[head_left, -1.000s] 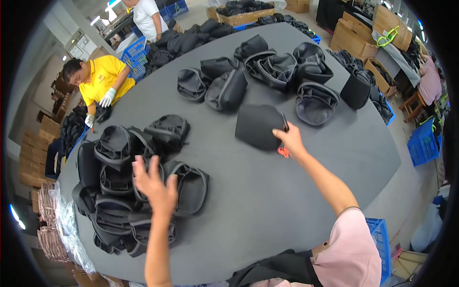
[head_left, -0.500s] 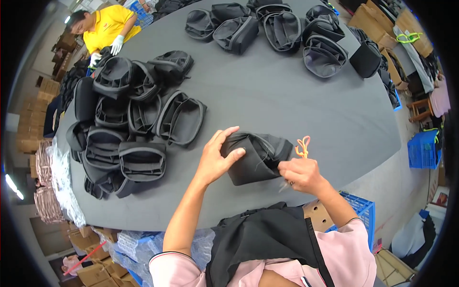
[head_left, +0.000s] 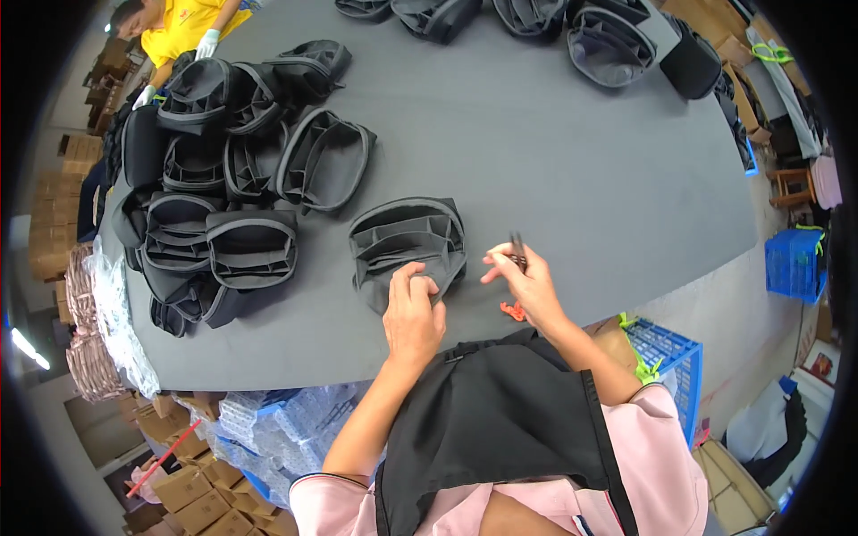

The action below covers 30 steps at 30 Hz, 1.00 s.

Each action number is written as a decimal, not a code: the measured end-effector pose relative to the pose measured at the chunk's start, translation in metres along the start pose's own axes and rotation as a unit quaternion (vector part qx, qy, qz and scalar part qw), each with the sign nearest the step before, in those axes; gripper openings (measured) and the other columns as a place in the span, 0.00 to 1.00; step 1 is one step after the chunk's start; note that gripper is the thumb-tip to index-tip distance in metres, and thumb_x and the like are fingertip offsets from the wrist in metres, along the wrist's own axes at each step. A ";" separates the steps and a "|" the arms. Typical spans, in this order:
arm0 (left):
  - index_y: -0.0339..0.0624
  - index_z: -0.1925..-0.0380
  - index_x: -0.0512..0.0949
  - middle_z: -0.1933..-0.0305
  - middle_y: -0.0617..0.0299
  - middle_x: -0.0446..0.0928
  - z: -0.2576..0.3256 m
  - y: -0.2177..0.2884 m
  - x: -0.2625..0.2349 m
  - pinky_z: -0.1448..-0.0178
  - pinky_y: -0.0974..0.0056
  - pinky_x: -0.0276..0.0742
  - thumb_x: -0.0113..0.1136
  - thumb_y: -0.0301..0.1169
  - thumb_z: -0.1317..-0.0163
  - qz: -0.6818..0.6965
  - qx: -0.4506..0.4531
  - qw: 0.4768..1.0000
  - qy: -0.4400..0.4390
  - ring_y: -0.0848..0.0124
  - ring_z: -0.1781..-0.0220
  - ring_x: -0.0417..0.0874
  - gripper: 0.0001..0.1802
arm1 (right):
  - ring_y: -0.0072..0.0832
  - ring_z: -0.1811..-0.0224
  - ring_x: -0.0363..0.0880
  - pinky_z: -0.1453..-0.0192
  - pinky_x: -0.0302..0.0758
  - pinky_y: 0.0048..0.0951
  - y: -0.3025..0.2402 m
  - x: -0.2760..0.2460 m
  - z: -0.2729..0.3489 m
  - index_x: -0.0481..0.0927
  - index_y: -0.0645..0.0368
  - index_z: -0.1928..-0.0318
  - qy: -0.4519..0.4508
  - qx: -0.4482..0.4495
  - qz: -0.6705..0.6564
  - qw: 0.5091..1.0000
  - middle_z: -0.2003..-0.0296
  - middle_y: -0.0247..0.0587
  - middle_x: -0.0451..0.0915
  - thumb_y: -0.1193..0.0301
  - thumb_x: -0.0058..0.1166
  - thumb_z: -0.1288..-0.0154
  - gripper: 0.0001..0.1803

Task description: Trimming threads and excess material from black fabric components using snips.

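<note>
A black fabric pouch with an unzipped mouth and inner dividers sits on the table in front of me. My left hand grips its near rim, with bent fingers over the edge; part of that rim is hidden behind them. To the right of the pouch and apart from it, my right hand holds small dark thread snips, points upward. Some of its fingers are stretched out. An orange cord loop hangs below this hand.
Several similar open pouches are heaped at the left, and more stand along the far side. The grey table has a curved edge. A blue crate is below its near right edge. A co-worker in yellow wears white gloves at far left.
The pouch has moved left and turned so its open compartments show. My left hand went from its left side to the near rim. My right hand has drawn away from it, still with the snips.
</note>
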<state>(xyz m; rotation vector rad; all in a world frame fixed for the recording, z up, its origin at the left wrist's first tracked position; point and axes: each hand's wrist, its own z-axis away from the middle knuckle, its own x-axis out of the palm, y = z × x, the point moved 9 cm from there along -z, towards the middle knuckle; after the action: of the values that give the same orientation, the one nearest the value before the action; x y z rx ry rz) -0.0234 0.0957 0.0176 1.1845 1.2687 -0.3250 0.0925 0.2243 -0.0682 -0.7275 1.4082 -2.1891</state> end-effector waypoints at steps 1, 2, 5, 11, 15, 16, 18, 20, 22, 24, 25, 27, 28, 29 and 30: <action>0.39 0.67 0.68 0.55 0.53 0.70 0.007 -0.003 0.004 0.61 0.62 0.73 0.60 0.19 0.60 0.000 -0.003 1.000 -0.007 0.56 0.58 0.72 0.17 | 0.23 0.68 0.79 0.67 0.68 0.21 0.012 0.014 0.000 0.74 0.61 0.61 -0.030 0.046 -0.023 0.998 0.65 0.40 0.78 0.67 0.51 0.36 0.10; 0.39 0.63 0.67 0.53 0.53 0.70 0.010 -0.006 0.010 0.58 0.63 0.73 0.62 0.21 0.59 0.049 -0.019 0.998 -0.019 0.56 0.56 0.72 0.20 | 0.22 0.72 0.79 0.74 0.65 0.19 0.022 0.026 0.000 0.73 0.59 0.63 -0.061 0.091 -0.046 0.993 0.68 0.39 0.78 0.63 0.52 0.37 0.12; 0.38 0.56 0.66 0.50 0.53 0.70 0.014 -0.014 0.023 0.53 0.62 0.72 0.66 0.27 0.58 0.157 -0.118 0.976 -0.092 0.58 0.53 0.72 0.28 | 0.19 0.77 0.76 0.84 0.56 0.17 0.043 0.036 -0.001 0.70 0.59 0.64 -0.051 0.163 -0.119 0.978 0.74 0.35 0.75 0.67 0.57 0.41 0.12; 0.29 0.74 0.75 0.70 0.44 0.76 0.011 -0.045 0.035 0.58 0.56 0.72 0.66 0.50 0.53 0.086 -0.299 0.939 -0.149 0.53 0.63 0.77 0.28 | 0.11 0.83 0.62 0.82 0.56 0.14 0.050 0.051 -0.002 0.74 0.60 0.68 -0.028 0.151 -0.111 0.982 0.78 0.28 0.72 0.76 0.60 0.46 0.07; 0.28 0.75 0.75 0.73 0.45 0.76 0.002 -0.045 0.032 0.63 0.55 0.73 0.67 0.50 0.54 0.057 -0.249 0.962 -0.093 0.53 0.69 0.78 0.29 | 0.09 0.83 0.60 0.82 0.53 0.14 0.048 0.062 -0.007 0.75 0.61 0.68 -0.059 0.169 -0.156 0.971 0.79 0.25 0.70 0.78 0.58 0.45 0.05; 0.28 0.75 0.75 0.75 0.47 0.76 0.002 -0.052 0.033 0.65 0.57 0.73 0.68 0.48 0.54 0.088 -0.261 0.957 -0.095 0.55 0.71 0.78 0.28 | 0.09 0.83 0.60 0.82 0.53 0.14 0.047 0.063 -0.009 0.75 0.61 0.68 -0.060 0.173 -0.155 0.971 0.79 0.25 0.70 0.78 0.58 0.45 0.05; 0.27 0.75 0.75 0.76 0.49 0.76 0.000 -0.058 0.036 0.67 0.58 0.73 0.68 0.47 0.55 0.119 -0.277 0.948 -0.099 0.57 0.74 0.78 0.27 | 0.09 0.84 0.60 0.83 0.52 0.14 0.044 0.069 -0.010 0.75 0.61 0.68 -0.093 0.176 -0.183 0.963 0.79 0.24 0.71 0.78 0.58 0.44 0.05; 0.29 0.73 0.77 0.78 0.53 0.76 -0.004 -0.061 0.029 0.70 0.61 0.72 0.69 0.43 0.55 0.189 -0.297 0.934 -0.061 0.63 0.77 0.76 0.24 | 0.10 0.85 0.59 0.84 0.55 0.14 0.036 0.071 -0.010 0.76 0.60 0.66 -0.113 0.176 -0.148 0.967 0.78 0.26 0.72 0.75 0.56 0.42 0.04; 0.32 0.70 0.78 0.77 0.55 0.76 -0.005 -0.062 0.028 0.69 0.64 0.71 0.68 0.39 0.54 0.204 -0.297 0.932 -0.036 0.68 0.77 0.75 0.20 | 0.10 0.85 0.60 0.84 0.59 0.14 0.019 0.063 -0.008 0.76 0.59 0.61 -0.096 0.152 -0.035 0.983 0.75 0.27 0.73 0.73 0.54 0.40 0.07; 0.33 0.69 0.78 0.76 0.56 0.76 -0.005 -0.064 0.026 0.68 0.65 0.70 0.68 0.38 0.54 0.233 -0.303 0.924 -0.001 0.70 0.76 0.74 0.19 | 0.15 0.82 0.69 0.78 0.68 0.18 0.014 0.054 -0.002 0.75 0.57 0.56 -0.106 0.120 0.029 0.987 0.69 0.31 0.75 0.71 0.53 0.39 0.11; 0.33 0.68 0.78 0.75 0.56 0.76 -0.006 -0.064 0.026 0.67 0.66 0.71 0.68 0.37 0.54 0.231 -0.321 0.918 -0.019 0.71 0.75 0.74 0.18 | 0.15 0.80 0.68 0.77 0.68 0.18 -0.004 0.048 -0.001 0.74 0.59 0.54 -0.075 0.025 0.149 0.986 0.68 0.32 0.74 0.73 0.55 0.41 0.13; 0.34 0.68 0.78 0.75 0.57 0.76 -0.005 -0.068 0.027 0.68 0.65 0.70 0.68 0.37 0.54 0.231 -0.319 0.919 -0.013 0.70 0.75 0.74 0.18 | 0.29 0.68 0.78 0.64 0.74 0.30 -0.025 0.048 0.007 0.72 0.57 0.53 -0.064 -0.053 0.273 0.958 0.63 0.36 0.74 0.70 0.57 0.42 0.16; 0.34 0.68 0.78 0.76 0.57 0.76 -0.006 -0.067 0.027 0.68 0.65 0.70 0.68 0.37 0.55 0.233 -0.312 0.921 -0.008 0.70 0.76 0.73 0.18 | 0.29 0.68 0.78 0.64 0.74 0.30 -0.026 0.047 0.006 0.72 0.57 0.53 -0.063 -0.052 0.274 0.958 0.63 0.36 0.74 0.70 0.57 0.42 0.16; 0.34 0.68 0.78 0.76 0.57 0.76 -0.006 -0.068 0.027 0.68 0.65 0.70 0.68 0.37 0.55 0.234 -0.313 0.920 -0.008 0.70 0.76 0.73 0.18 | 0.30 0.69 0.77 0.66 0.73 0.30 -0.033 0.051 0.007 0.73 0.57 0.54 -0.071 -0.090 0.300 0.947 0.64 0.36 0.74 0.70 0.58 0.43 0.16; 0.34 0.69 0.78 0.76 0.57 0.75 -0.005 -0.068 0.028 0.68 0.65 0.70 0.67 0.37 0.55 0.225 -0.313 0.923 -0.013 0.69 0.76 0.73 0.18 | 0.31 0.70 0.77 0.67 0.73 0.31 -0.040 0.055 0.007 0.73 0.56 0.54 -0.080 -0.129 0.325 0.934 0.65 0.36 0.73 0.71 0.58 0.44 0.16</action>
<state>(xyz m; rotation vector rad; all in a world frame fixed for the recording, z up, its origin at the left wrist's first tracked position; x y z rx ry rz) -0.0679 0.0826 -0.0395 0.8686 0.9312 0.3852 0.0516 0.2009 -0.0186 -0.4203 1.5814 -1.4259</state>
